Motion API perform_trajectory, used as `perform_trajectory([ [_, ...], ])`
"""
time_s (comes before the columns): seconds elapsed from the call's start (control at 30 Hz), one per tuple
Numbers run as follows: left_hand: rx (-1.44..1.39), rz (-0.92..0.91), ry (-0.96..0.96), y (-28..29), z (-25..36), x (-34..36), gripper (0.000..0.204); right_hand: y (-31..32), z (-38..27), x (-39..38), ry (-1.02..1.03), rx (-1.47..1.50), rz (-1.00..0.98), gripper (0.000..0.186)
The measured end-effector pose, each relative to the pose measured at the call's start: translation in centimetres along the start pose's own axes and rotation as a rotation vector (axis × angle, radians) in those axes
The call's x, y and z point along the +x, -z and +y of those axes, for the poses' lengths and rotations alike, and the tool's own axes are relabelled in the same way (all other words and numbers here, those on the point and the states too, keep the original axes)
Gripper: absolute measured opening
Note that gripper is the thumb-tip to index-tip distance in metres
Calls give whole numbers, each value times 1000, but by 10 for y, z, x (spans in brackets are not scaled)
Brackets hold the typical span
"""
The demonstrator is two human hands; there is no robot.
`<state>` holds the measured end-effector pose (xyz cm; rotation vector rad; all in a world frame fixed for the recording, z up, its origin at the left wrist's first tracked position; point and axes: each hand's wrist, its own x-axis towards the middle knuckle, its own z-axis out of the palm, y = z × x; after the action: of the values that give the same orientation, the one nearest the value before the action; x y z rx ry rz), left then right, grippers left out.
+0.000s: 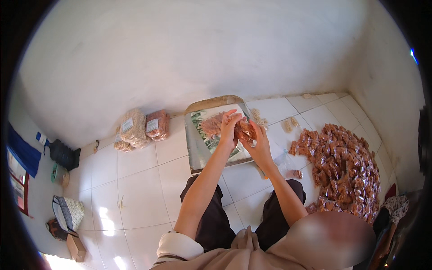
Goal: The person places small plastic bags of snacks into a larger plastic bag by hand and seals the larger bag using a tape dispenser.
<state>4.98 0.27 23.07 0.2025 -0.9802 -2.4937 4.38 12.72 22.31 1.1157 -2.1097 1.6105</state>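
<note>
Both my hands are raised over a low board, closed around a clear plastic bag of reddish-brown snack pieces (245,130). My left hand (229,129) grips the bag's left side, and my right hand (259,146) wraps its right side. Part of the bag is hidden by my fingers. Beneath them, a loose heap of reddish-brown pieces (210,126) lies on the board (196,156), which has a white and green printed surface. A small filled packet (294,174) rests on the floor beside my right knee, next to clear empty-looking plastic (282,161).
A large pile of small filled packets (344,171) spreads over the tiled floor to my right. Beyond the board's right side lie pale packets (289,124). Big bags of pale (133,127) and reddish (157,125) snacks stand by the wall. A patterned bag (71,212) is far left.
</note>
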Motion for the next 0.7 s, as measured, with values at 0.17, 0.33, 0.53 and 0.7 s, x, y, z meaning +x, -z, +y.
perform_trajectory([
  [0.17,-28,122,256,47,17,4,22,-23,-7,-6,5,36,-110,76],
  [0.33,118,55,278,51,21,-1,23,-34,1,-3,-70,23,-146,64],
  [0.53,248,167,148,66,15,10,31,-46,8,1,-49,46,-116,59],
  [0.7,202,338,145,61,7,12,57,-31,37,-4,-158,-61,-71,52],
])
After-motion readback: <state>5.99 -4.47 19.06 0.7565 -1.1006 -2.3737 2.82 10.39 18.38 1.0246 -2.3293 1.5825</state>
